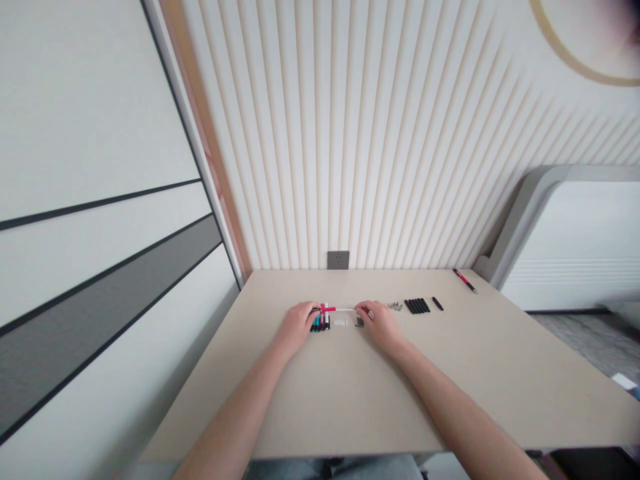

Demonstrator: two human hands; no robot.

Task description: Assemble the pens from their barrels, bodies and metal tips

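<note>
My left hand [301,327] and my right hand [380,327] sit close together near the middle of the beige desk [300,400]. Between them runs a thin white rod with a red piece [330,309], probably a pen refill. Its left end is in my left hand's fingers, and my right fingertips pinch its other end. Just under my left hand stands a row of teal, black and red pen parts [320,324], partly hidden by that hand. Small clear pieces [341,323] lie between my hands, and small dark pieces [359,323] lie just by my right fingers.
To the right lie small metal parts [395,307], a row of black pen barrels [417,305] and a single black piece [437,303]. A red-and-black pen [465,281] lies near the desk's far right corner. A ribbed wall panel [320,133] backs the desk, with a wall socket [338,260].
</note>
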